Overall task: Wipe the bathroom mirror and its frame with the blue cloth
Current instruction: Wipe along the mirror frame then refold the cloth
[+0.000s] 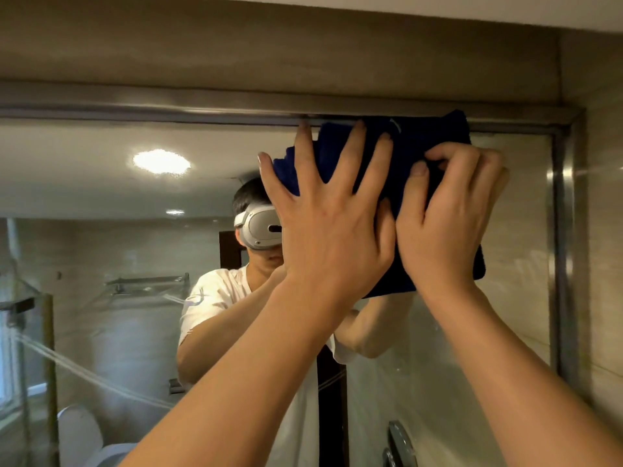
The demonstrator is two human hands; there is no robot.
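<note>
I see the large wall-mounted bathroom mirror (111,251) filling most of the view, edged by its brushed-metal frame (563,251), whose top rail runs level across the picture and meets the upright right-hand rail at the upper right corner. Pressed flat on the glass in that upper right area is the dark blue folded terry cloth (426,136); its long axis stands roughly upright, leaning a little to the right, and its top edge touches the top rail. My left hand (332,230) lies on the cloth's left part with fingers spread wide and straight, the tips reaching toward the rail. My right hand (448,224) sits just beside it, touching it, with fingers curled and bunching a fold of the cloth, thumb pressed against it. In the reflection I make out a round ceiling light (161,162).
</note>
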